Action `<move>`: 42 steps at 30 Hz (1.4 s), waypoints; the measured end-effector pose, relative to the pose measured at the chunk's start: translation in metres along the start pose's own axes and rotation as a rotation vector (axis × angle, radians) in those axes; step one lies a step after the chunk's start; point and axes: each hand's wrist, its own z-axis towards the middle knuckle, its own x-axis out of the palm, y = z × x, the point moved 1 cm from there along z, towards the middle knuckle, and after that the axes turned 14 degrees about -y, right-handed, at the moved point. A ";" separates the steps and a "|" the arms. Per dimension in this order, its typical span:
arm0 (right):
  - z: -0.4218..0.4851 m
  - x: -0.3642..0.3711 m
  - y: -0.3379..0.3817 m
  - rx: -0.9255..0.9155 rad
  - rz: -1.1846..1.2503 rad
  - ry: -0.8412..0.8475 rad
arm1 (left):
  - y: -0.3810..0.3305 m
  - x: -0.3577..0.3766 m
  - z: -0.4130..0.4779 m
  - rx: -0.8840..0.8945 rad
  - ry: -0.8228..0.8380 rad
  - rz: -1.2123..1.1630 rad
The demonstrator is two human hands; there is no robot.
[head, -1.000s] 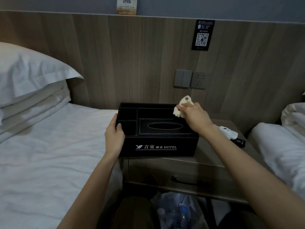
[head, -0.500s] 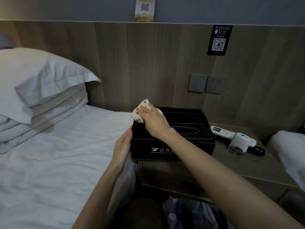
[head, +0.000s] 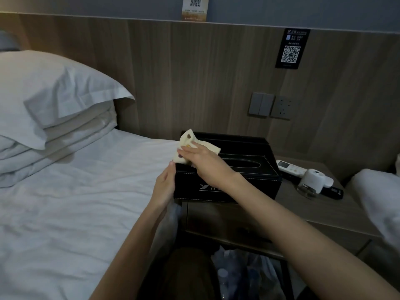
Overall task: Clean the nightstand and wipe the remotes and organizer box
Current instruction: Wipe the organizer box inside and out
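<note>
We judge the box (head: 238,185) partly wiped. It sits on the table (head: 313,213), next to the bed (head: 86,191). Our right grip (head: 201,158), fingers flat, presses the cloth (head: 187,141) onto the box's top left corner. Our left grip (head: 165,185), fingers straight, steadies the box's left end. Right of the box, the white remote (head: 289,168), the black remote (head: 333,191) and the table seemingly await wiping.

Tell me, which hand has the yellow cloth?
The right hand: it presses the cloth onto the black box. The left hand only touches the box's side.
</note>
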 end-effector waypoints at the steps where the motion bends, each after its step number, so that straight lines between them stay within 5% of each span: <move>1: -0.003 -0.003 0.003 -0.004 -0.029 0.027 | 0.000 0.000 0.000 -0.023 0.011 0.000; 10: -0.041 -0.025 0.039 -0.101 -0.125 0.092 | -0.003 -0.008 0.010 -0.164 0.170 -0.079; 21: -0.114 -0.003 -0.007 -0.365 -0.297 -0.102 | -0.019 -0.005 -0.003 -0.088 0.136 -0.026; 30: -0.139 -0.026 -0.002 -0.127 -0.159 -0.395 | -0.012 0.004 -0.004 -0.087 0.121 -0.050; 37: -0.101 0.013 0.015 0.008 -0.089 -0.459 | -0.020 0.005 0.003 -0.197 0.104 -0.032; 42: -0.090 0.042 0.019 0.095 -0.038 -0.768 | -0.023 0.006 0.011 -0.230 0.095 -0.046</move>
